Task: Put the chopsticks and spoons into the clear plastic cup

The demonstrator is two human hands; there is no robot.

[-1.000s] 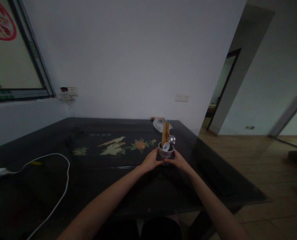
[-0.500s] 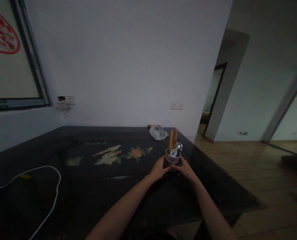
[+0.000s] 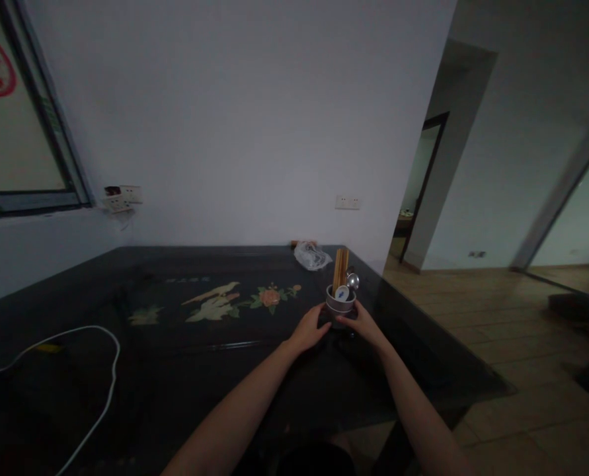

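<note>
A grey utensil holder (image 3: 340,307) stands upright on the dark table, to the right of the middle. Wooden chopsticks (image 3: 340,268), a white spoon (image 3: 342,293) with a blue mark and a shiny metal spoon (image 3: 353,281) stick out of its top. My right hand (image 3: 366,325) grips the holder's right side, its thumb across the front. At the left side is my left hand (image 3: 308,330), thumb and fingers apart; whether its fingertips still touch the holder is hard to see.
A crumpled clear plastic bag (image 3: 311,256) lies at the table's back edge by the wall. A white cable (image 3: 114,370) curls over the left part of the black table (image 3: 175,370), whose top bears a bird and flower picture. The table's right edge drops to a tiled floor.
My left hand has loosened and shifted slightly left off the front of the holder. My right hand stays on it. The whole view has shifted a little.
</note>
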